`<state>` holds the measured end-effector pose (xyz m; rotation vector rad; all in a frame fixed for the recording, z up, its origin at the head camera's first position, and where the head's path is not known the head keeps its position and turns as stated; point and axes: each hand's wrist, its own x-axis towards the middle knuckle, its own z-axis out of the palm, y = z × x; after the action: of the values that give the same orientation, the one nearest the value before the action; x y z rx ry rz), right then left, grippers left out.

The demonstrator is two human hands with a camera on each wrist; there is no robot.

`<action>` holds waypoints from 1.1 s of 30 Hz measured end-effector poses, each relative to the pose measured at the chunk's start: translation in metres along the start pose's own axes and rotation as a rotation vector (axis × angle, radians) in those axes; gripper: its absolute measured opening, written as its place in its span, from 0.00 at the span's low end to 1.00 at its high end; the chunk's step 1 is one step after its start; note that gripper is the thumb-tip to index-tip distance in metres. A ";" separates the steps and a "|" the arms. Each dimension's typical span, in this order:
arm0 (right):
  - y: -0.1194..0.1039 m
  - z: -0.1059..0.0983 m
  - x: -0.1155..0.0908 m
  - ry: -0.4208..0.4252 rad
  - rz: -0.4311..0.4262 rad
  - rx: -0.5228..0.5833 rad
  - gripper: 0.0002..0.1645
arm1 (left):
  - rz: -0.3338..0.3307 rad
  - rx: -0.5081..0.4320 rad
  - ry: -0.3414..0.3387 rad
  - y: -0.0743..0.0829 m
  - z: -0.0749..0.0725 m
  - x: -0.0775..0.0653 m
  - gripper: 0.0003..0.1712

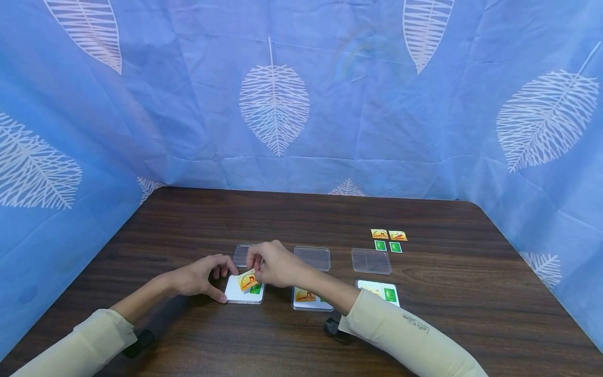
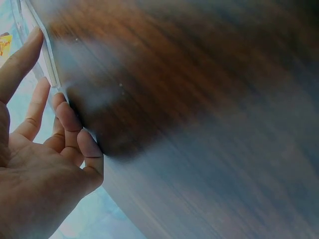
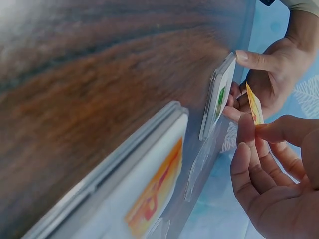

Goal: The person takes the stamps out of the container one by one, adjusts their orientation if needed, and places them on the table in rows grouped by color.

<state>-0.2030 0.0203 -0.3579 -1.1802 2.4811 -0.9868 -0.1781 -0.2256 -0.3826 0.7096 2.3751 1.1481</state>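
Lower right: cream sleeve (image 1: 414, 335), lettering apparently "LetsSlim". Lower centre: right hand (image 1: 278, 266) pinches one orange-yellow rectangular sticker (image 1: 247, 281), tilted at its fingertips above the leftmost of three white rectangular cases (image 1: 235, 294); left hand (image 1: 200, 276), spread, holds that case's edge. Beyond: three clear plastic rectangles (image 1: 371, 261); farther right, two orange-yellow stickers (image 1: 379, 233), two green stickers (image 1: 380, 245).

Cream sleeves (image 1: 414, 343); dark lettering (image 1: 416, 323) on right; black wrist pieces (image 1: 138, 344).
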 end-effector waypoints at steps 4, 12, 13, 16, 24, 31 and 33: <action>0.002 -0.002 -0.004 0.002 -0.016 0.018 0.10 | -0.011 0.000 0.002 0.000 0.001 0.000 0.27; 0.003 -0.010 -0.013 0.034 -0.020 0.036 0.08 | -0.003 0.002 0.003 0.000 0.001 0.000 0.27; 0.004 -0.010 -0.014 0.035 -0.020 0.036 0.08 | -0.002 0.000 0.001 0.000 0.001 0.000 0.27; 0.005 -0.013 -0.017 0.041 -0.029 0.034 0.08 | -0.003 0.000 -0.002 0.001 0.000 -0.001 0.27; 0.011 -0.021 -0.027 0.061 -0.042 0.033 0.09 | -0.027 0.005 0.004 0.002 0.001 -0.002 0.28; 0.014 -0.034 -0.036 0.095 -0.037 0.025 0.11 | 0.002 0.004 0.004 0.003 0.001 -0.002 0.28; 0.015 -0.038 -0.038 0.100 -0.025 0.026 0.12 | 0.010 0.001 0.001 0.003 0.001 -0.002 0.28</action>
<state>-0.2045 0.0741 -0.3418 -1.1842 2.5270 -1.1066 -0.1756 -0.2248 -0.3805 0.7226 2.3755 1.1516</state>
